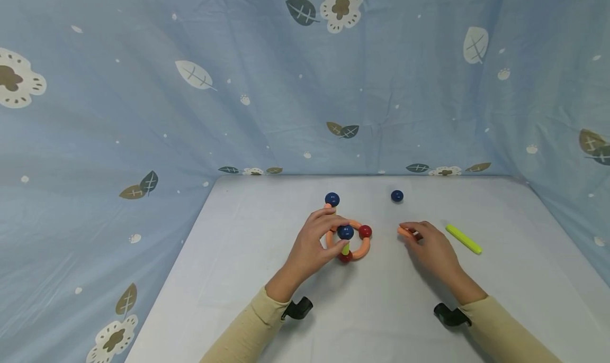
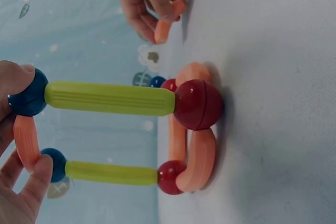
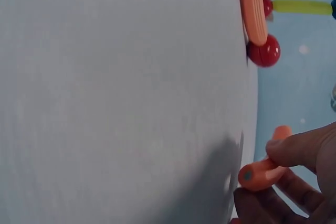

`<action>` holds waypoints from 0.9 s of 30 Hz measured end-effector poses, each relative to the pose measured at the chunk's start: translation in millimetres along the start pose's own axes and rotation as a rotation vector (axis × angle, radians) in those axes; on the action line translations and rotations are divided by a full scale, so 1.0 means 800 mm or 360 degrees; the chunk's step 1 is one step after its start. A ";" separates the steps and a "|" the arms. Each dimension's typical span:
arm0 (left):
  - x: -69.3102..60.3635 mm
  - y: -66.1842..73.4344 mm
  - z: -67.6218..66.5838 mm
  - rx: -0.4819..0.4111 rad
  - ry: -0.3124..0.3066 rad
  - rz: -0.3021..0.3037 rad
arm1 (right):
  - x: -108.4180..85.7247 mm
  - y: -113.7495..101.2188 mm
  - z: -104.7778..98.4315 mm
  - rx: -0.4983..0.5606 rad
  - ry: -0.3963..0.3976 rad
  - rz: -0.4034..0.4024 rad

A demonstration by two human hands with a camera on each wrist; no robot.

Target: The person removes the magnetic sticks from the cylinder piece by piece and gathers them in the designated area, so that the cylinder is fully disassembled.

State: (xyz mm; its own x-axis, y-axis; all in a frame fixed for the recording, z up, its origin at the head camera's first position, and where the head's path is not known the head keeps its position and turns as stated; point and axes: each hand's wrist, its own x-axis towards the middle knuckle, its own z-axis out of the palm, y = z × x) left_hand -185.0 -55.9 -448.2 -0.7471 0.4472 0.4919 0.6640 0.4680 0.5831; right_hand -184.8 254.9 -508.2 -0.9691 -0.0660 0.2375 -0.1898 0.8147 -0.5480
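Observation:
A frame of magnetic sticks and balls stands on the table. Its base ring joins orange curved sticks (image 2: 202, 158) and red balls (image 2: 198, 104). Yellow-green sticks (image 2: 110, 98) rise from it to blue balls (image 2: 30, 95), and an orange curved stick (image 2: 26, 141) links two of these at the top. My left hand (image 1: 316, 236) grips this upper part, its fingertips on the blue balls. To the right of the frame, my right hand (image 1: 433, 249) pinches a loose orange curved stick (image 3: 262, 174) between thumb and fingers. Something red shows partly behind that hand.
A loose blue ball (image 1: 397, 196) lies toward the table's back edge. One yellow-green stick (image 1: 464, 239) lies right of my right hand. The white table (image 1: 381, 310) meets a blue patterned cloth (image 1: 305, 88) at the back.

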 end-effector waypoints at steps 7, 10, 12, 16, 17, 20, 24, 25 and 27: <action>0.000 -0.002 0.000 -0.0002 0.0008 0.0009 | 0.009 0.015 -0.005 -0.0138 -0.0016 0.0019; 0.000 -0.002 0.001 -0.0004 0.0005 0.0003 | 0.012 0.020 -0.007 -0.0172 -0.0024 0.0025; 0.000 -0.002 0.001 0.0001 0.0007 0.0006 | 0.015 0.025 -0.009 -0.0181 -0.0020 0.0024; 0.000 -0.003 0.001 0.0004 0.0010 0.0017 | 0.019 0.031 -0.011 -0.0211 -0.0021 0.0048; 0.000 -0.004 0.001 0.0005 0.0011 0.0018 | 0.020 0.032 -0.012 -0.0217 -0.0024 0.0055; -0.001 -0.004 0.002 -0.0002 0.0012 0.0018 | 0.022 0.033 -0.013 -0.0234 -0.0038 0.0075; -0.001 -0.005 0.002 0.0008 0.0024 0.0029 | 0.024 0.034 -0.013 -0.0233 -0.0044 0.0069; -0.001 -0.005 0.002 0.0011 0.0029 0.0035 | 0.024 0.034 -0.013 -0.0232 -0.0043 0.0066; -0.001 -0.005 0.002 0.0013 0.0036 0.0043 | 0.024 0.035 -0.014 -0.0221 -0.0038 0.0059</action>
State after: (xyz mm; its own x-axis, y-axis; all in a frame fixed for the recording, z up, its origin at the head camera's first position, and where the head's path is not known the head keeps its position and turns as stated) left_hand -187.4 -57.1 -451.8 -0.7292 0.4426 0.5219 0.6843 0.4623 0.5639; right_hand -207.2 282.5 -510.0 -0.9788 -0.0469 0.1992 -0.1320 0.8885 -0.4395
